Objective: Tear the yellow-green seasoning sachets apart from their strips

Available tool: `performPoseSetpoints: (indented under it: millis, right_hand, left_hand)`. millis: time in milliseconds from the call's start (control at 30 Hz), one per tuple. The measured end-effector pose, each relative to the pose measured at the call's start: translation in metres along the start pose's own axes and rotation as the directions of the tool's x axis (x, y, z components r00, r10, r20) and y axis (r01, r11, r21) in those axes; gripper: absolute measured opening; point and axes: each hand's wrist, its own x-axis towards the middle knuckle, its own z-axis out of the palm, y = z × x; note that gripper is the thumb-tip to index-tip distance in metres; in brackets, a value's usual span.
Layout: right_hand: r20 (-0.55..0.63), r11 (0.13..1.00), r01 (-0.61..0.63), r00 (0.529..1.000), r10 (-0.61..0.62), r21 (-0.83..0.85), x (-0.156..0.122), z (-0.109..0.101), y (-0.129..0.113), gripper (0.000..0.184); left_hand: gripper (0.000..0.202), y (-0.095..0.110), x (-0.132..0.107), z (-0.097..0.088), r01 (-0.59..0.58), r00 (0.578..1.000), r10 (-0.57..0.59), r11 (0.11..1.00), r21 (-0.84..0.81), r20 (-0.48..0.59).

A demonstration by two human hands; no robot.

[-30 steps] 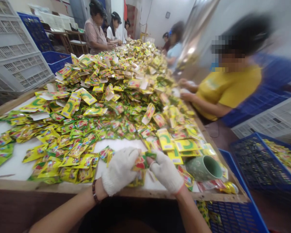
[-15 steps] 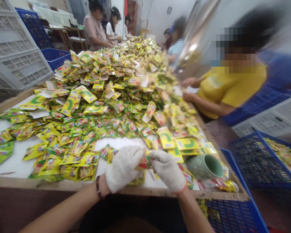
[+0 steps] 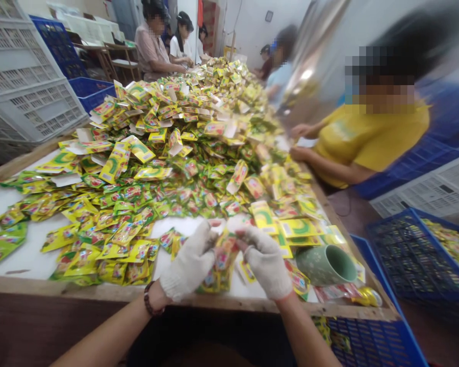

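Observation:
Both my hands wear white knitted gloves with bare fingertips and are held over the near edge of the table. Between them is a small yellow and red packet [image 3: 226, 244], blurred by motion. My right hand [image 3: 266, 262] pinches its upper right side. My left hand [image 3: 189, 265] is closed at its left side, thumb against the edge; the far fingers are hidden. Below the packet lie more yellow sachets [image 3: 214, 280]. Left of my left hand is a spread of yellow-green sachets [image 3: 126, 244]. Flat yellow cartons [image 3: 296, 227] lie beyond my right hand.
A large heap of cartons and sachets [image 3: 199, 127] runs down the table. A green cup [image 3: 327, 265] lies on its side at the right corner. Blue crates [image 3: 396, 250] stand at the right, white crates [image 3: 34, 102] at the left. A person in yellow [image 3: 371, 135] works at the right edge.
My hands have moved slightly apart, and more of the packet shows between them. The left hand has shifted a little left. The view has shifted slightly.

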Motion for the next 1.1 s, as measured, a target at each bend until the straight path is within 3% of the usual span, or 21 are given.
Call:
performPoseSetpoints:
  millis: [67, 100, 200, 267, 400, 467, 567, 633, 700, 800, 933, 1033, 1100]
  right_hand:
    - [-0.134, 0.997, -0.008, 0.991, 0.019, 0.08, -0.002, 0.006, 0.005, 0.026]
    - [-0.138, 0.989, -0.019, 0.99, 0.039, 0.149, -0.004, 0.009, 0.009, 0.028]
    - [-0.06, 0.949, -0.064, 0.994, 0.087, 0.309, -0.008, 0.014, 0.02, 0.031]
    - [-0.01, 0.949, -0.095, 0.995, 0.102, 0.302, -0.01, 0.011, 0.024, 0.033]
    - [0.202, 0.955, -0.197, 0.968, 0.152, 0.223, -0.013, -0.003, 0.021, 0.023]
    - [0.237, 0.953, -0.215, 0.958, 0.163, 0.212, -0.013, -0.009, 0.016, 0.023]
    - [0.152, 0.936, -0.169, 0.98, 0.127, 0.308, -0.012, -0.01, 0.011, 0.024]
    - [0.05, 0.915, -0.115, 0.993, 0.103, 0.387, -0.013, -0.008, 0.01, 0.035]
    - [-0.028, 0.916, -0.069, 0.996, 0.087, 0.395, -0.013, -0.006, 0.01, 0.05]
    - [-0.066, 0.941, -0.019, 0.997, 0.044, 0.337, -0.013, -0.006, 0.011, 0.062]
    - [0.034, 0.929, -0.033, 0.999, 0.022, 0.368, -0.013, -0.008, 0.01, 0.058]
    - [0.063, 0.959, -0.017, 0.998, -0.001, 0.283, -0.015, -0.009, 0.007, 0.044]
    - [0.061, 0.966, 0.007, 0.998, -0.024, 0.257, -0.016, -0.008, 0.007, 0.042]
  left_hand:
    - [0.051, -0.003, 0.0, 0.0, 0.053, 0.998, -0.058, 0.983, -0.177, -0.024]
    - [0.053, -0.004, 0.0, 0.001, 0.065, 0.997, -0.073, 0.97, -0.236, -0.028]
    - [0.05, -0.007, 0.001, 0.002, 0.087, 0.996, -0.088, 0.952, -0.294, 0.009]
    - [0.041, -0.008, 0.002, 0.001, 0.1, 0.994, -0.085, 0.955, -0.281, 0.064]
    - [0.022, -0.006, 0.002, 0.001, 0.152, 0.979, -0.103, 0.945, -0.288, 0.178]
    - [0.018, -0.003, 0.003, 0.001, 0.186, 0.97, -0.122, 0.93, -0.318, 0.211]
    - [0.032, 0.003, 0.007, 0.002, 0.205, 0.973, -0.127, 0.859, -0.47, 0.192]
    - [0.052, 0.007, 0.009, 0.001, 0.236, 0.967, -0.137, 0.8, -0.551, 0.214]
    - [0.062, 0.011, 0.011, 0.002, 0.324, 0.929, -0.143, 0.76, -0.564, 0.34]
    - [0.051, 0.015, 0.011, 0.004, 0.463, 0.832, -0.147, 0.714, -0.524, 0.535]
    - [0.037, 0.014, 0.009, 0.007, 0.531, 0.783, -0.233, 0.734, -0.424, 0.577]
    - [0.031, 0.011, 0.008, 0.009, 0.602, 0.743, -0.265, 0.665, -0.442, 0.615]
    - [0.03, 0.009, 0.008, 0.01, 0.614, 0.742, -0.258, 0.633, -0.471, 0.619]
